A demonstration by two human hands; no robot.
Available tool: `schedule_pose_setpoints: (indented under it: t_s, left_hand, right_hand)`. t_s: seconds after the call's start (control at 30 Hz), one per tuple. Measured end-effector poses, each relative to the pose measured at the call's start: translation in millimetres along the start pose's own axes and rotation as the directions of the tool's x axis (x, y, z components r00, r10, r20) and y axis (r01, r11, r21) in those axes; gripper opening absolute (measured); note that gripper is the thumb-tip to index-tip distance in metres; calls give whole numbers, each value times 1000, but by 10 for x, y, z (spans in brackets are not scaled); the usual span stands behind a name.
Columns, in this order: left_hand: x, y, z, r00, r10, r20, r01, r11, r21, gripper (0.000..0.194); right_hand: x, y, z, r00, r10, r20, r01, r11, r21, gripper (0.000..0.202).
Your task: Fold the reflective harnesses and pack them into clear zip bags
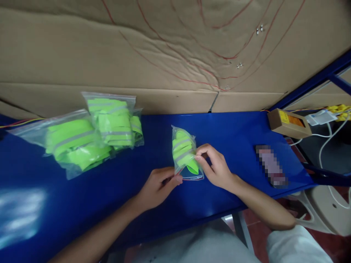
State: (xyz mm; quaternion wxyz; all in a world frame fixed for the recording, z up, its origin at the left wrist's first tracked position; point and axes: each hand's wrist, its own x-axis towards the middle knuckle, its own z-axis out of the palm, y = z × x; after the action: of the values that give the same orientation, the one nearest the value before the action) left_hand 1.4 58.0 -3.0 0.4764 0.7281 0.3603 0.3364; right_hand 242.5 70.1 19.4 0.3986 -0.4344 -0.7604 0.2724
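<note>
1. Left hand (159, 187): partly closed. Thumb and index finger grip the near left corner of the small bag (178, 146); the remaining fingers are curled and partly hidden.
2. Right hand (215, 166): partly closed, fingers bent. Thumb and index fingertip pinch the right side of the small bag, above its near edge.
3. Small bag: clear, thin plastic, wrinkled. A reddish line runs along the near edge. Whether this edge is sealed cannot be determined.
4. Contents: bright green band (183, 145) with grey stripes, folded in layers. A pointed fold lies toward the near right corner.
5. Location: the small bag is between the hands, over the middle of the blue table (225, 131). Contact with the surface cannot be confirmed.
6. Left side of table: two larger clear bags, a left bag (74, 140) and a right bag (113, 122), overlap. Both contain striped green material.
7. Right side of table: a pixelated flat object (271, 166) lies near a cardboard box (288, 123).
</note>
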Motion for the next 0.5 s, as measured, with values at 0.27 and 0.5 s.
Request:
schedule_pose_setpoints:
  t_s: [0.27, 0.5]
  left_hand:
    - [94, -118, -44, 893, -325, -311, 128, 846, -518, 36]
    - [139, -116, -92, 892, -450, 47, 334, 585, -739, 51]
  right_hand:
    - [55, 18, -121, 955, 285, 78, -272, 747, 607, 29]
    - [183, 68, -156, 890, 456, -30, -362, 744, 562, 31]
